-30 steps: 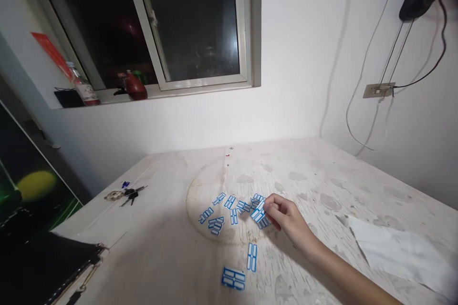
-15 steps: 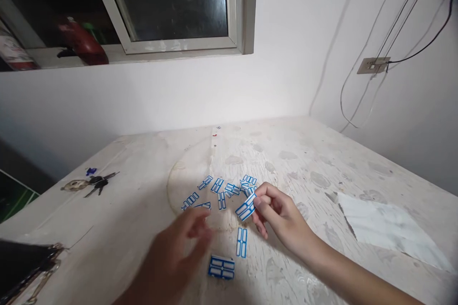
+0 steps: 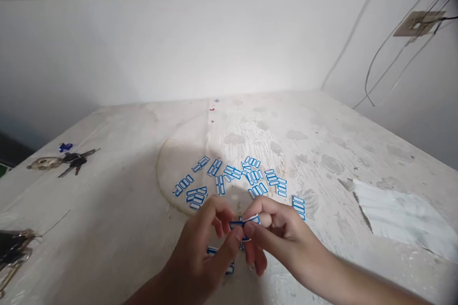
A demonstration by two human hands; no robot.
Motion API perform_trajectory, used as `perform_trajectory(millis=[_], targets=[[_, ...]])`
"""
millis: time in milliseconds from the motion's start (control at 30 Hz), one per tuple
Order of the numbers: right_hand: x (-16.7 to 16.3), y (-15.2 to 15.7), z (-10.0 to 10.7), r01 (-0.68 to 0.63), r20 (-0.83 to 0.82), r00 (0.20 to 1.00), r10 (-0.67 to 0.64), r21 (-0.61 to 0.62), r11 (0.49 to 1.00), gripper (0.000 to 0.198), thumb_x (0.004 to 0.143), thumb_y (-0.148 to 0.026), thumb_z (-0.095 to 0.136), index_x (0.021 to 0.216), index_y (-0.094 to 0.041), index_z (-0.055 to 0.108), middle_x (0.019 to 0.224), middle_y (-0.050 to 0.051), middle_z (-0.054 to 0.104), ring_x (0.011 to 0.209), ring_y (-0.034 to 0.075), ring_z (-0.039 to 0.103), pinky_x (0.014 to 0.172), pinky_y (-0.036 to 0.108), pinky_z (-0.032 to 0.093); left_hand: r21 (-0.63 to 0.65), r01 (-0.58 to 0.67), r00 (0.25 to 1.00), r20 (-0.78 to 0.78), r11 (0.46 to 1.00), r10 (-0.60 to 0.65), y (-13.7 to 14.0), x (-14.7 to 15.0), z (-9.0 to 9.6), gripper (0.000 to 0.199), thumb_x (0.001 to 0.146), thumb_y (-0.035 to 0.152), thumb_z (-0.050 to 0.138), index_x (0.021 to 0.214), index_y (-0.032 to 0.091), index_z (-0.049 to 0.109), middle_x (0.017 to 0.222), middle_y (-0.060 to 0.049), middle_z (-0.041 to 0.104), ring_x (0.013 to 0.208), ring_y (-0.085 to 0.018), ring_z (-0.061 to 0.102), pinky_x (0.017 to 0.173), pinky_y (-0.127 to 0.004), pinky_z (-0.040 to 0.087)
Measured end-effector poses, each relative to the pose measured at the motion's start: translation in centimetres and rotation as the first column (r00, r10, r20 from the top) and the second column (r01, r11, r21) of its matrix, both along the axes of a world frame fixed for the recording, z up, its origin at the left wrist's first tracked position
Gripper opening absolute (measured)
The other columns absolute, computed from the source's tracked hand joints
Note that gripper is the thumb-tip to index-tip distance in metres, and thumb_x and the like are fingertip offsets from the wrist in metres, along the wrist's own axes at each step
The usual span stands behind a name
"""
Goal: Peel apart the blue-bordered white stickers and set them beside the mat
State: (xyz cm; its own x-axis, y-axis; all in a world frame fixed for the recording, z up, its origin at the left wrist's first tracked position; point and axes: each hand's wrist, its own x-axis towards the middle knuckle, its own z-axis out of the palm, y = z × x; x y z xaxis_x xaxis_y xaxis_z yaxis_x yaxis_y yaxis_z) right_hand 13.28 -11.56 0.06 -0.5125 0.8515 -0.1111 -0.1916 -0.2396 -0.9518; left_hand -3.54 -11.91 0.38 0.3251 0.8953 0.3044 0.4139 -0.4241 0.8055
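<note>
Above the front of the table, my left hand [image 3: 205,248] and my right hand [image 3: 286,231] meet at a small blue-bordered label sheet [image 3: 251,219]. Each hand pinches it between thumb and fingers, and the sheet looks bent between them. Beneath my left hand another blue-edged label sheet [image 3: 231,268] lies on the table, mostly covered by the thumb and palm. Just beyond my fingers, several cut label pieces [image 3: 215,167] are scattered in a loose arc. One label piece [image 3: 298,207] rests off to the right, beyond my right hand.
Keys with a keyring [image 3: 75,159] and a small blue object [image 3: 65,147] lie on the left of the whitish worn table [image 3: 125,176]. A white paper sheet [image 3: 397,214] is at the right. A dark object [image 3: 16,248] sits at the lower left edge.
My left hand has moved right and up to the label sheet that my right hand held alone, and now grips it too. The view has tilted downward.
</note>
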Motion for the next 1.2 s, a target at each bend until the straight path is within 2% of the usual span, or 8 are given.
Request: perform_trajectory(millis=[100,167,500,700,833,1000,1133,1200], targets=[[-0.1,0.0,0.0,0.003,0.023,1.0,-0.003,-0.005,1.0,0.018,0.089,-0.032,0.051,0.081,-0.015,0.05,0.056,0.0,0.059,0.047,0.008,0.053,0.049,0.021,0.043,0.4,-0.035,0.994,-0.085,0.916,0.075,0.1,-0.4,-0.9,0.017,0.079,0.009,0.056,0.091,0.02,0.052,0.081,-0.001,0.055,0.07,-0.012,0.053,0.062,-0.023,0.045],[0.0,-0.1,-0.1,0.006,0.035,0.999,-0.006,-0.004,1.0,0.015,0.089,-0.03,0.052,0.084,-0.016,0.051,0.059,0.0,0.059,0.05,0.009,0.055,0.051,0.021,0.044,0.51,0.006,0.988,-0.135,0.86,0.073,0.0,-0.5,-1.1,0.02,0.078,0.004,0.057,0.092,0.018,0.055,0.084,-0.002,0.055,0.074,-0.012,0.054,0.064,-0.023,0.046],[-0.1,-1.0,-0.4,0.087,0.054,0.994,-0.094,0.122,0.989,0.008,0.09,-0.02,0.049,0.085,-0.018,0.055,0.067,0.0,0.062,0.061,0.009,0.06,0.054,0.017,0.044,0.527,-0.067,0.98,-0.126,0.848,0.155,-0.5,-0.6,-1.0,0.013,0.08,0.006,0.06,0.09,0.014,0.059,0.088,-0.003,0.052,0.079,-0.01,0.053,0.068,-0.02,0.046],[-0.1,-1.3,-0.9,0.157,0.141,0.967,-0.211,0.322,0.933,0.013,0.088,-0.016,0.05,0.088,-0.023,0.061,0.068,-0.002,0.063,0.062,0.008,0.062,0.053,0.015,0.047,0.477,-0.061,0.993,-0.059,0.877,0.102,-0.4,-0.2,-1.2,0.015,0.079,0.003,0.059,0.092,0.011,0.06,0.088,-0.004,0.056,0.079,-0.01,0.055,0.069,-0.021,0.048],[0.2,-1.3,-1.4,0.147,0.203,0.937,-0.283,0.508,0.849,0.022,0.088,-0.011,0.05,0.096,-0.028,0.061,0.075,-0.004,0.065,0.067,0.008,0.062,0.057,0.016,0.049,0.48,-0.059,0.997,-0.02,0.875,0.078,-0.4,-0.2,-1.2,0.015,0.077,0.002,0.061,0.09,0.01,0.061,0.085,-0.005,0.058,0.077,-0.011,0.055,0.068,-0.023,0.049],[0.6,-1.1,-1.5,0.08,0.23,0.888,-0.397,0.774,0.628,0.024,0.085,-0.005,0.052,0.101,-0.02,0.058,0.08,0.001,0.064,0.069,0.011,0.061,0.061,0.021,0.049,0.48,-0.075,0.997,0.024,0.874,0.073,-0.4,0.1,-1.4,0.016,0.074,0.0,0.061,0.087,0.009,0.062,0.083,-0.006,0.058,0.076,-0.012,0.055,0.066,-0.024,0.049],[0.6,-1.1,-1.4,-0.012,0.253,0.856,-0.451,0.882,0.472,0.022,0.083,0.0,0.051,0.101,-0.013,0.056,0.075,0.005,0.061,0.064,0.014,0.057,0.055,0.026,0.046,0.46,-0.064,0.998,0.036,0.885,0.054,-0.4,0.2,-1.4,0.017,0.073,-0.002,0.06,0.085,0.009,0.062,0.08,-0.005,0.058,0.075,-0.012,0.056,0.065,-0.024,0.05],[0.4,-1.1,-1.4,-0.045,0.269,0.832,-0.486,0.905,0.424,0.021,0.082,0.0,0.052,0.099,-0.012,0.055,0.073,0.005,0.059,0.06,0.014,0.053,0.052,0.026,0.043,0.46,-0.068,0.998,0.034,0.885,0.059,-0.4,0.2,-1.4,0.018,0.073,-0.002,0.059,0.084,0.01,0.062,0.079,-0.004,0.058,0.074,-0.011,0.056,0.065,-0.023,0.049]])
